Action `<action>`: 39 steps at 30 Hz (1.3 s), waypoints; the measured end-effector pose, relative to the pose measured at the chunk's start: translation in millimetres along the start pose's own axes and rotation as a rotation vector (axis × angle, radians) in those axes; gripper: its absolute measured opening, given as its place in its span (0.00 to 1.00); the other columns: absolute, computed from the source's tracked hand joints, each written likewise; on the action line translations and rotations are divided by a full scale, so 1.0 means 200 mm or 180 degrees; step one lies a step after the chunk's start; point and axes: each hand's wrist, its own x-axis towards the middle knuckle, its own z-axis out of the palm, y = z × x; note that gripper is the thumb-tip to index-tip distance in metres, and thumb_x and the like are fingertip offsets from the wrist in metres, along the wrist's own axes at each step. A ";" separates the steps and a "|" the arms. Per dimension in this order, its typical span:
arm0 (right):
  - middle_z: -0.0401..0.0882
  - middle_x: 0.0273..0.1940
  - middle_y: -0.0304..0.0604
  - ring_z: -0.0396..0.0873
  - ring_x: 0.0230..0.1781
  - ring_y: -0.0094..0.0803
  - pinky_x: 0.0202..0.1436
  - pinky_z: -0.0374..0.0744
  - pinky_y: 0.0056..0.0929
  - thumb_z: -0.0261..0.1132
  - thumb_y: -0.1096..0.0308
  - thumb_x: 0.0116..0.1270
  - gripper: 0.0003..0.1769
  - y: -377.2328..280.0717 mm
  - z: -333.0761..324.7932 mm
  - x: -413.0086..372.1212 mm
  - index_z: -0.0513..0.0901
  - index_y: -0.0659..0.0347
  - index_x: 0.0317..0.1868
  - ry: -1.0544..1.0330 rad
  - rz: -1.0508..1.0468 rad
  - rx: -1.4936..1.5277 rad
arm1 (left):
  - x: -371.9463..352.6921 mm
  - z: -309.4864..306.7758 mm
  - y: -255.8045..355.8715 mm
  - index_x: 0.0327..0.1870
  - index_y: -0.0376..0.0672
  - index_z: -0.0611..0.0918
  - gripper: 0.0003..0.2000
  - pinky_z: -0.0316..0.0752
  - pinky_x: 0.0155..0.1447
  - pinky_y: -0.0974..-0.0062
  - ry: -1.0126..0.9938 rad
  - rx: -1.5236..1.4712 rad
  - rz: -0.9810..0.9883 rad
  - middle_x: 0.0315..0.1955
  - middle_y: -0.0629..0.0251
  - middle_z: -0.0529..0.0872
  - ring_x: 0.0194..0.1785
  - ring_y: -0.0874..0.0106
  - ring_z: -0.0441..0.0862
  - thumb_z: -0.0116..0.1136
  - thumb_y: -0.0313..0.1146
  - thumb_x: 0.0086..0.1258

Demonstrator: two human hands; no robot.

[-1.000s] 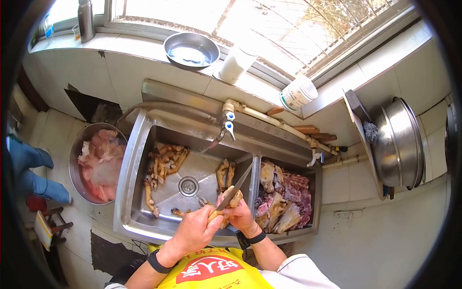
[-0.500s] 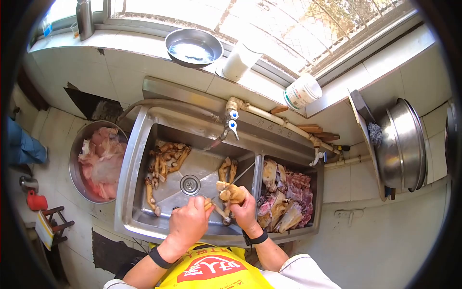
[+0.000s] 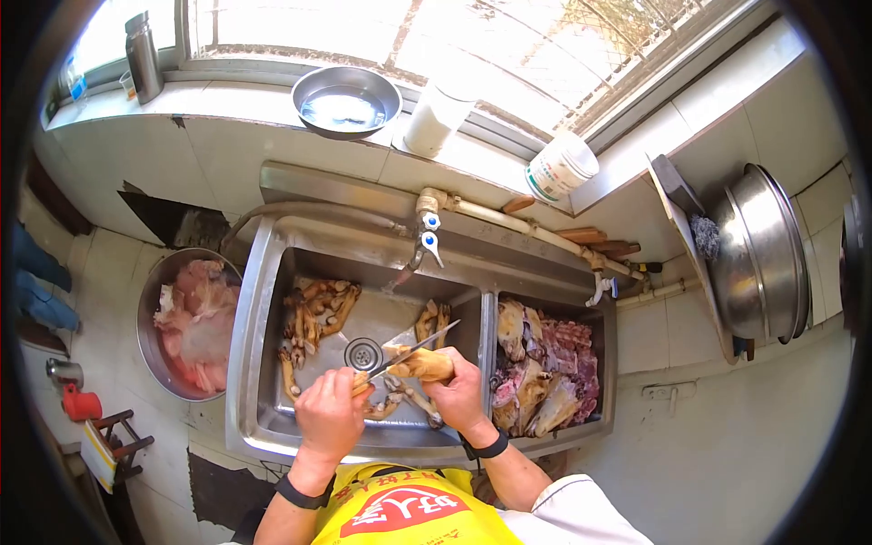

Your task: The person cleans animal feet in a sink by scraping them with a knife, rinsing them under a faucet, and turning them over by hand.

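My left hand [image 3: 329, 411] is closed on the handle of a knife, its blade [image 3: 413, 349] pointing up and right across the sink. In my right hand [image 3: 457, 392] is an animal foot [image 3: 421, 364], with the blade against or just beside its left end; exact contact is unclear. Both hands are over the front of the large left basin [image 3: 313, 420]. Below them lie more feet [image 3: 386, 406], and others are heaped at the basin's left [image 3: 318, 309] and back right [image 3: 434, 320]. Bony meat pieces [image 3: 545, 363] fill the right basin.
A metal pot of pale pink meat [image 3: 195, 327] stands left of the sink. Behind the sink are the tap [image 3: 429, 232] and pipes. On the sill sit a metal bowl [image 3: 346, 102] and white tubs [image 3: 561, 167]. A person's legs [image 3: 44, 282] show at far left.
The knife blade, barely visible before, now shows at full length across the foot. My left hand has moved slightly left. The whole view has shifted a little.
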 end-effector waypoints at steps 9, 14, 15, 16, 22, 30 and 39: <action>0.72 0.31 0.35 0.66 0.24 0.20 0.33 0.71 0.25 0.61 0.72 0.66 0.11 0.15 -0.12 -0.01 0.76 0.61 0.48 -0.0472 0.2298 0.3079 | 0.07 -0.08 -0.11 0.43 0.37 0.81 0.09 0.76 0.35 0.59 0.0602 -0.1224 -0.1700 0.29 0.51 0.87 0.32 0.50 0.86 0.62 0.34 0.79; 0.74 0.35 0.37 0.67 0.24 0.18 0.34 0.72 0.23 0.62 0.72 0.72 0.09 0.16 -0.13 -0.03 0.76 0.63 0.50 -0.0815 0.2745 0.4384 | 0.02 0.00 0.01 0.43 0.35 0.81 0.12 0.76 0.34 0.60 -0.0196 -0.1471 -0.1171 0.27 0.49 0.86 0.31 0.49 0.85 0.61 0.37 0.80; 0.74 0.35 0.37 0.66 0.24 0.18 0.33 0.71 0.23 0.62 0.71 0.72 0.10 0.13 -0.13 -0.03 0.76 0.63 0.50 -0.0985 0.2753 0.4632 | 0.01 0.01 0.05 0.43 0.35 0.81 0.12 0.76 0.34 0.60 -0.0202 -0.1474 -0.1170 0.27 0.49 0.86 0.31 0.49 0.85 0.61 0.37 0.80; 0.73 0.34 0.37 0.66 0.24 0.18 0.33 0.70 0.23 0.61 0.70 0.72 0.10 0.10 -0.13 -0.03 0.75 0.63 0.51 -0.1154 0.2756 0.4875 | 0.00 0.01 0.10 0.43 0.35 0.81 0.12 0.76 0.35 0.59 -0.0334 -0.1640 -0.1083 0.27 0.48 0.86 0.31 0.48 0.85 0.62 0.37 0.79; 0.69 0.33 0.37 0.63 0.23 0.19 0.29 0.67 0.23 0.64 0.67 0.69 0.11 0.01 -0.12 -0.04 0.73 0.62 0.47 -0.1619 0.2563 0.4664 | 0.01 0.01 0.13 0.41 0.37 0.81 0.12 0.73 0.33 0.60 -0.0345 -0.1848 -0.0904 0.25 0.51 0.83 0.28 0.51 0.81 0.63 0.39 0.78; 0.68 0.29 0.36 0.61 0.23 0.21 0.27 0.65 0.24 0.66 0.68 0.64 0.13 -0.03 -0.11 -0.03 0.72 0.61 0.44 -0.1710 0.2238 0.4332 | 0.00 -0.09 0.16 0.42 0.36 0.80 0.11 0.76 0.36 0.60 -0.0791 -0.1877 -0.0917 0.27 0.48 0.86 0.33 0.47 0.86 0.62 0.36 0.78; 0.86 0.45 0.34 0.82 0.44 0.20 0.52 0.80 0.23 0.71 0.80 0.66 0.14 -0.03 -0.06 -0.06 0.83 0.62 0.51 -0.0520 0.1042 0.1810 | 0.01 -0.10 0.14 0.50 0.37 0.81 0.13 0.74 0.29 0.84 -0.0735 -0.3920 -0.2096 0.30 0.73 0.83 0.27 0.85 0.78 0.69 0.34 0.75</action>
